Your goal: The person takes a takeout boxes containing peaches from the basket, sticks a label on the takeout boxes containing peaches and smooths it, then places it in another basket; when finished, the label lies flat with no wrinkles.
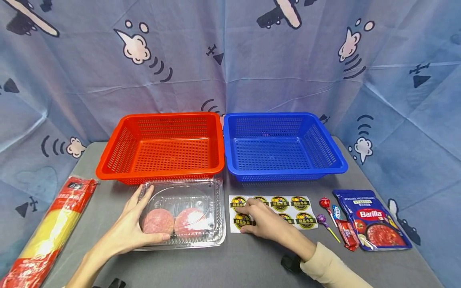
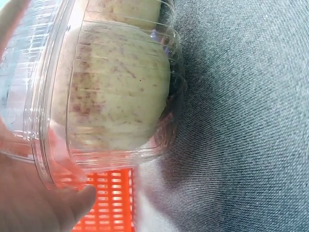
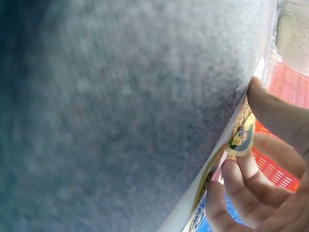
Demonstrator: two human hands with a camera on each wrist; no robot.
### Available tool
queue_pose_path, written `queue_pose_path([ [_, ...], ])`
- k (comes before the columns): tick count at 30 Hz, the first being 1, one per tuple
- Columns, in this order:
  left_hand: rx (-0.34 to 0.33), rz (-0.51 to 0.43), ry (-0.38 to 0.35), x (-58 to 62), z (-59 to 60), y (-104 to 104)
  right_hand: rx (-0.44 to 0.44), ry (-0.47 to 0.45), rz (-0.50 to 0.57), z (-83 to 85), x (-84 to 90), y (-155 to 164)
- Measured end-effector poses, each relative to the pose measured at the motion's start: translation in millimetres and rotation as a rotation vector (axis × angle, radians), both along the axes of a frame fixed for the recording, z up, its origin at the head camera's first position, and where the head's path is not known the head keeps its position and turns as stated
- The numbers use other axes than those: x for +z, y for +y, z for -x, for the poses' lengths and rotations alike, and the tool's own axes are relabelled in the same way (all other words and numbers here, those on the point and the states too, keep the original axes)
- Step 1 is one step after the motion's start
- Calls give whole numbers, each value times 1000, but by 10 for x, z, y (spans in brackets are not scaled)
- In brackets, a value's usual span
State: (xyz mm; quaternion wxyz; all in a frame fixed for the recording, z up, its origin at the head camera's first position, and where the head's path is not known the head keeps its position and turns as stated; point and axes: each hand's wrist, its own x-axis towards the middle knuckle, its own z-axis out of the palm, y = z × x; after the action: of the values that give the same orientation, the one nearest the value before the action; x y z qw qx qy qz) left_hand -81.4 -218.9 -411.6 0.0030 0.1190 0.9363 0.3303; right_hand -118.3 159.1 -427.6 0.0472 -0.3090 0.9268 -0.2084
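We hold the clear clamshell box (image 1: pixel 181 214) at lower centre of the head view, our left hand (image 1: pixel 131 228) curled round its near left corner; two pinkish round slices show inside. Just right of it lies the sticker sheet (image 1: pixel 277 210), where our right hand (image 1: pixel 261 220) rests, fingertips (image 3: pixel 234 169) pinching one round sticker. Above sit the red basket (image 1: pixel 108 160) and blue basket (image 1: pixel 336 158).

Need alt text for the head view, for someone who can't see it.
The left hand holds a clear clamshell box of pink slices while the right hand picks at a sticker sheet. An orange basket and a blue basket sit behind on the grey table.
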Motion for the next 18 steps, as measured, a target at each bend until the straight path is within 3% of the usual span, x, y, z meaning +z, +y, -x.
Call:
queue_pose_path([
  [6, -1, 2, 2, -4, 2, 1, -31, 9, 5, -12, -3, -5],
  [18, 2, 5, -7, 3, -1, 5, 5, 42, 8, -45, -10, 9],
])
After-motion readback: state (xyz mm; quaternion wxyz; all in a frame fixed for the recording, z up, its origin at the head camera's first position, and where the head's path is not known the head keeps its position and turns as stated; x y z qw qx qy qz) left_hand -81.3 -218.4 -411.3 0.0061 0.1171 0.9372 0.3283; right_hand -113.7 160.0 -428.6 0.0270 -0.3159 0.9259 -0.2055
